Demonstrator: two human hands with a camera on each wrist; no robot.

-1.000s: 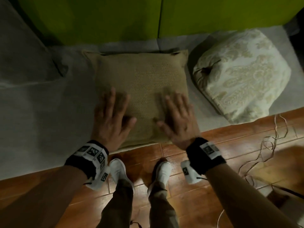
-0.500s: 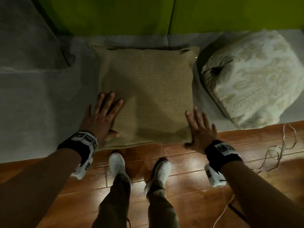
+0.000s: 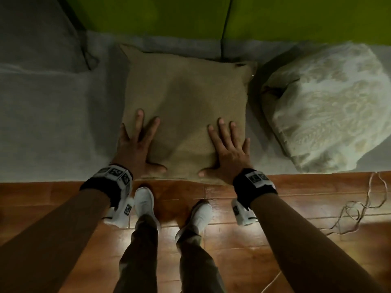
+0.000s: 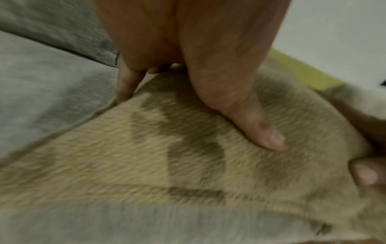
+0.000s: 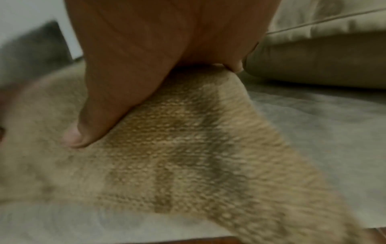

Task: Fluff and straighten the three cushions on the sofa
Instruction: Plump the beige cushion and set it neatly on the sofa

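A tan woven cushion (image 3: 186,111) lies flat on the grey sofa seat (image 3: 53,123), its far edge near the green backrest. My left hand (image 3: 137,144) presses flat on the cushion's near left corner, fingers spread. My right hand (image 3: 227,149) presses flat on its near right corner. In the left wrist view the thumb (image 4: 250,125) lies on the tan cushion (image 4: 167,156). The right wrist view shows the thumb (image 5: 100,115) pressing the tan weave (image 5: 177,148). A cream patterned cushion (image 3: 330,106) sits rumpled to the right. Only these two cushions are in view.
The green backrest (image 3: 190,15) runs along the far side. A grey armrest (image 3: 36,34) rises at the far left. A wooden floor (image 3: 296,240) lies below the seat edge, with my white shoes (image 3: 146,204) and a loose cord (image 3: 364,208) at the right.
Both hands slid from the cushion's middle out to its near edges, then settled flat on the two near corners. The cushion's surface now dips in the middle.
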